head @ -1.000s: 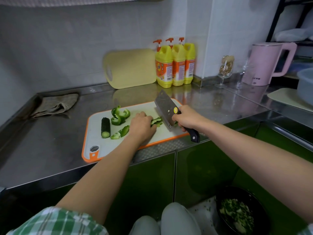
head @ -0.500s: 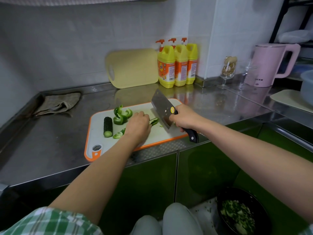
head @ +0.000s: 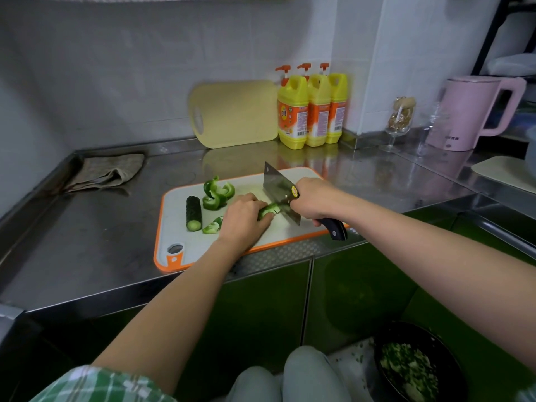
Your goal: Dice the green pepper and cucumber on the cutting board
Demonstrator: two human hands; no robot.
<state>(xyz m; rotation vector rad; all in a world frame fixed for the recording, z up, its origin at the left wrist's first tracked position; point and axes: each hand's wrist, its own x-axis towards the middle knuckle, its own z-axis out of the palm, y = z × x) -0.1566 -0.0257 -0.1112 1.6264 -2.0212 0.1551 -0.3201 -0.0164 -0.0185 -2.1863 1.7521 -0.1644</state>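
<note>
- Orange-rimmed cutting board [head: 174, 219] at front edge of steel desk [head: 87, 242].
- At board's middle, left grip [head: 243, 220] curled over a green piece [head: 268, 211], pinning it down.
- Toward board's right end, right grip [head: 314, 200] clenched round cleaver [head: 278, 187] handle, blade against that piece.
- On board's left half, cucumber stub [head: 193, 213] and pepper curls [head: 216, 194].

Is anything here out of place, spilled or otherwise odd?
Yes. A black bowl of chopped greens sits low by the person's knees, below the counter, and small green bits lie scattered on the pale surface beside it. Nothing else stands out.
</note>
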